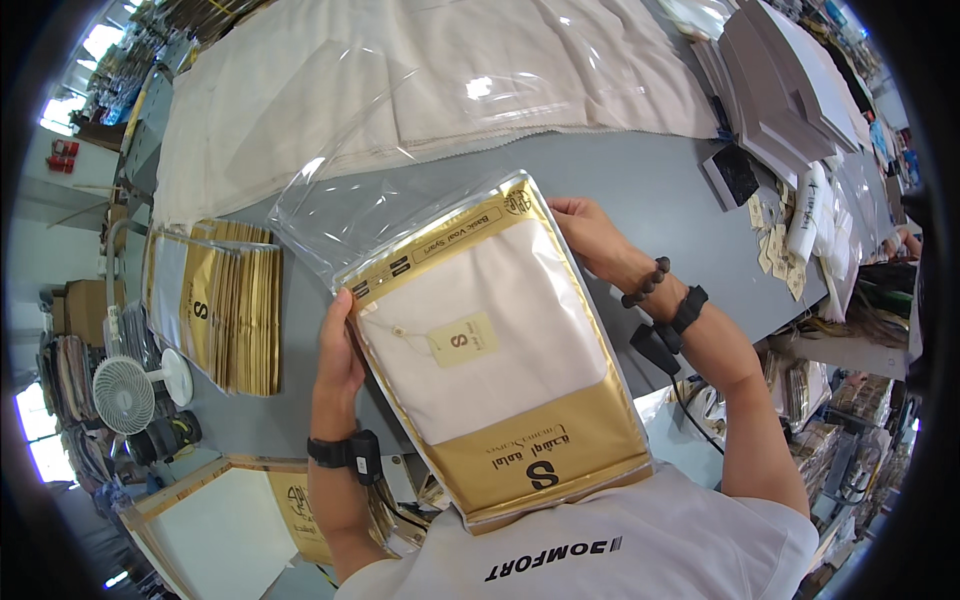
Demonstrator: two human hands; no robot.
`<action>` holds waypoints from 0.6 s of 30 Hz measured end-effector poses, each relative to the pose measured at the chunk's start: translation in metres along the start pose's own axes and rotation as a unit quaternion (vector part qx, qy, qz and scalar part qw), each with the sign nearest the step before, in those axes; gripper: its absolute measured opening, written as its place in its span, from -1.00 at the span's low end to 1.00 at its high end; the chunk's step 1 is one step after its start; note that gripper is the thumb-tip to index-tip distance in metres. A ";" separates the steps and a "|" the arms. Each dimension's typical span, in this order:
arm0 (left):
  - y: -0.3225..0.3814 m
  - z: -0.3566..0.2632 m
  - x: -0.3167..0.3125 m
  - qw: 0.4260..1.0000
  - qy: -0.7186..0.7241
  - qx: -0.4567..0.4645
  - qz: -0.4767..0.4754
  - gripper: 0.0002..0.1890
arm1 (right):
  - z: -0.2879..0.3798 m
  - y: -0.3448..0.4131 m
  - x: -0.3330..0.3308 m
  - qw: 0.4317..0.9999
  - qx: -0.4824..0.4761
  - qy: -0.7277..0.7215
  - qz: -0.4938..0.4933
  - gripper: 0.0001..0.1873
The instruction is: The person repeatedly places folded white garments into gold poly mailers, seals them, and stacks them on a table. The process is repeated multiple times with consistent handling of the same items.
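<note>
A gold-printed plastic package (487, 259) with pale folded fabric and a hang tag (463, 340) behind its clear window lies tilted between my hands, its lower end against my shirt. My left hand (339, 349) grips its left edge near the upper corner. At the upper right edge, my right hand (592, 236) holds the package, with the fingers partly hidden behind it. A clear plastic film or sleeve (352, 217) extends from the package's upper end over the grey table (660, 180) and the pale cloth (450, 97).
Many gold packages (244, 315) stand packed at the left, near a small white fan (125, 395). White boards or sheets (787, 82) are stacked at the upper right, above a dark-topped block (731, 178), hanging tags (776, 247) and a white roll (808, 214). Another person's hand (902, 244) shows far right.
</note>
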State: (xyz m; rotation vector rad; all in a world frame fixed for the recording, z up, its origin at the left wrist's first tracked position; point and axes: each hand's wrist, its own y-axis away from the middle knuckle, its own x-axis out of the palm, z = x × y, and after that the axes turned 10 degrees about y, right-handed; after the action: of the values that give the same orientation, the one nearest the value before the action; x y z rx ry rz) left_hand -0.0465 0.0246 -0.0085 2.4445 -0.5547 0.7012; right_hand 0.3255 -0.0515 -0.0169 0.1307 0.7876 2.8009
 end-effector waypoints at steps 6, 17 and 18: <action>0.008 -0.011 0.019 0.864 -0.399 0.186 -0.244 -0.45 | -0.010 0.024 -0.016 0.980 -0.027 0.198 -0.011 -0.68; -0.029 -0.004 0.159 0.652 -0.641 0.295 0.278 -0.28 | 0.012 0.011 -0.015 0.826 -0.335 0.439 -0.109 -0.73; -0.031 -0.001 0.160 0.647 -0.652 0.277 0.284 -0.25 | 0.011 0.006 -0.015 0.817 -0.337 0.455 -0.106 -0.73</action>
State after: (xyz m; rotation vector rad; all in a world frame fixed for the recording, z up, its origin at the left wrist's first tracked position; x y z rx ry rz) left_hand 0.0939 0.0113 0.0735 2.9908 -1.9074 -1.1262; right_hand 0.3407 -0.0551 -0.0045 -1.3865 -0.1354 2.6198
